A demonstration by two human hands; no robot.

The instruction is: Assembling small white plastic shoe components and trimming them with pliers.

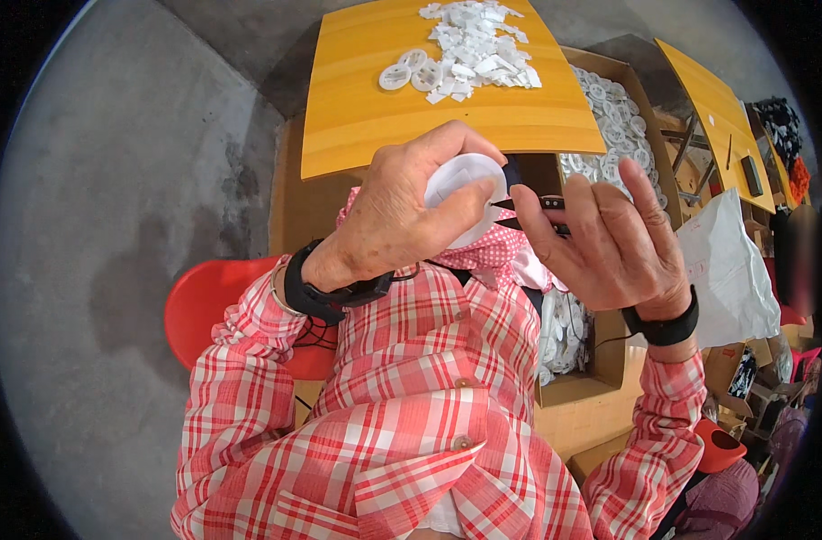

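Note:
My left hand (pixel 388 202) grips a round white plastic disc (pixel 442 180) by its edge, with the thumb laid across its face. In my right hand (pixel 613 238) is a small pair of dark, pointed snips (pixel 508 216). The two tips of the snips stand apart at the disc's right edge, close to my left thumb. Whether they touch the disc I cannot tell. Both hands are in front of my chest, just short of the near edge of a yellow wooden table (pixel 366 108).
On the table lie a heap of white plastic scraps (pixel 483 45) and several round white discs (pixel 395 76). To its right, a cardboard box (pixel 645 90) holds many similar pieces. A white bag (pixel 726 270) hangs beside my right wrist. A red chair (pixel 195 310) is behind my left arm.

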